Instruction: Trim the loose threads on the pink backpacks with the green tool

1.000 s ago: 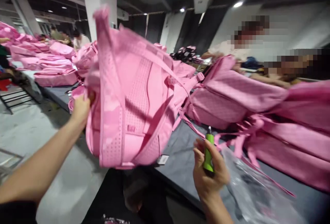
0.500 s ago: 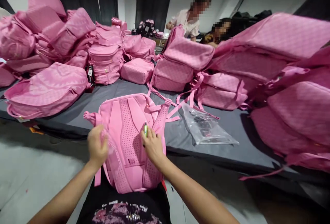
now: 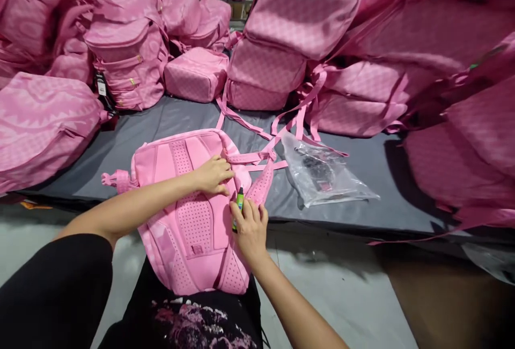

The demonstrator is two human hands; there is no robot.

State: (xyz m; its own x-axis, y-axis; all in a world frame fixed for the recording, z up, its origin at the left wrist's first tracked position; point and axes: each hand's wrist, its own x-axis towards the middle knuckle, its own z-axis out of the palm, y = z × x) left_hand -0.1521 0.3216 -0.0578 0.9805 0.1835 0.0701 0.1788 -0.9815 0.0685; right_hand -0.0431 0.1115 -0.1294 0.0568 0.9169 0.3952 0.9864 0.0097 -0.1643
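A pink backpack (image 3: 195, 220) leans on the table edge and my lap, its dotted back panel and shoulder straps facing up. My left hand (image 3: 215, 175) reaches across it, fingers curled on the panel's upper right part near a strap; what its fingers hold, if anything, is hidden. In my right hand (image 3: 251, 225) is a green tube with a black tip (image 3: 240, 199), pinched beside the right shoulder strap (image 3: 261, 183). A buckle (image 3: 115, 179) sticks out at the bag's left side.
A clear plastic bag (image 3: 325, 177) lies on the grey-covered table (image 3: 382, 177), right of the backpack. Pink bags (image 3: 265, 65) are piled along the back and both sides, with loose straps hanging forward. Part of a person shows at the top.
My left hand has moved from the backpack's left side across to its upper right. My right hand still holds the green tube, now more of it visible. The view has tilted down.
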